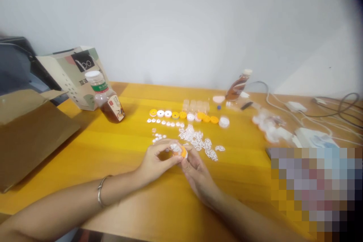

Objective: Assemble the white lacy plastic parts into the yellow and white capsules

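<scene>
Over the near middle of the table, my left hand [159, 157] and my right hand [197, 168] meet around a small round orange-and-white plastic piece [179, 150]. Thumb and fingers of both hands are closed on it, and its details are blurred. Just beyond my hands lies a loose heap of flat white openwork plastic pieces [195, 138]. To its left are several tiny white parts [159, 138]. Farther back runs a row of small white pointed pieces [166, 123], and behind it a row of orange and white round discs [175, 115].
Clear small blocks [195, 106] stand behind the discs. A tea bottle [106, 100], a paper bag [82, 79] and a cardboard box [34, 132] are on the left. Another brown drink bottle [238, 86], plastic bags [272, 126] and cables [303, 117] lie to the right.
</scene>
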